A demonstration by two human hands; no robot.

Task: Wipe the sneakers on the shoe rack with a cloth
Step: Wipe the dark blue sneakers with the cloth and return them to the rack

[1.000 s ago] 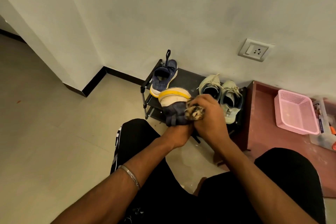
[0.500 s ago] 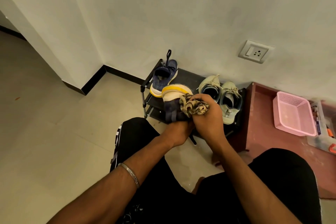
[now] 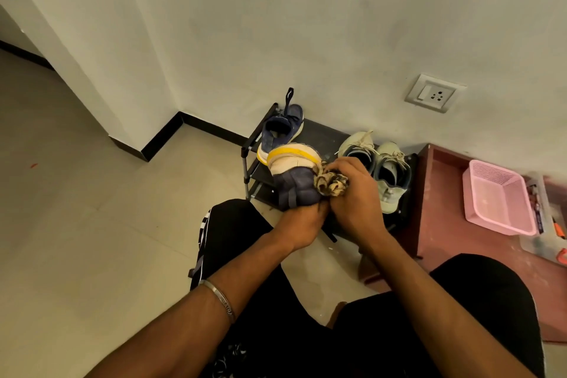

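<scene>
Right now the left hand (image 3: 299, 225) is gripping a navy sneaker (image 3: 293, 181) from below, with its fingers curled around the lower part of the shoe, and it is holding the shoe up in front of the shoe rack (image 3: 322, 138), above the rack's front edge. The pale sole with a yellow stripe is facing upward and away from the person. The right hand (image 3: 352, 193) is closing its fingers around a crumpled patterned cloth (image 3: 331, 182) and is pressing this cloth against the right side of the held sneaker, where the navy upper is meeting the sole. The second navy sneaker (image 3: 280, 129) is standing on the top shelf of the rack, at its left end near the back edge, close to the wall. A pair of pale grey-green sneakers (image 3: 377, 163) is sitting side by side at the right end of the same shelf, just beside the right hand; the person's knuckles are hiding a part of the left one. To the right of the rack, a pink basket (image 3: 497, 196) is lying on a reddish low cabinet (image 3: 445, 224). A metal bangle (image 3: 221, 299) is sitting on the left wrist. A wall socket (image 3: 434, 93) is visible on the wall above the pale pair.
</scene>
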